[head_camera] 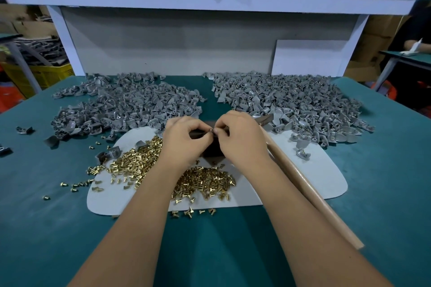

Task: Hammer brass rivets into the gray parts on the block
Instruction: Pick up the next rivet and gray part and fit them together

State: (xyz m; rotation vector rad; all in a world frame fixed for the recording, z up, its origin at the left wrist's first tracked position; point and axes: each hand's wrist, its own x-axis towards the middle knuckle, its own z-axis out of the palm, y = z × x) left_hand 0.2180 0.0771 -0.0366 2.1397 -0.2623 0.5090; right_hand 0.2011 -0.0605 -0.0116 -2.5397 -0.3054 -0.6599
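Both hands are in tight over the dark block (213, 149), fingertips meeting right above it. The left hand (184, 140) has its fingers curled in, pinching something tiny at the meeting point; the right hand (240, 137) mirrors it, thumb and forefinger pinched on the same spot. What sits between those fingertips is too small to name for sure: possibly a rivet going into a gray part, but I cannot tell.

The hammer (300, 177) lies along the outer side of the right forearm, its wooden handle running back toward the person and its head up beyond the right knuckles, against the nearer gray heap. Whether the right hand also holds the handle is hidden.

Under and just behind the left wrist, the brass rivets (140, 161) are spread in a loose pile, more of them between the two forearms, all on a white sheet (314, 170) over the green tabletop (58, 228). Beyond the left hand is one big heap of gray parts (121, 105); beyond the right hand, a second heap (291, 100).
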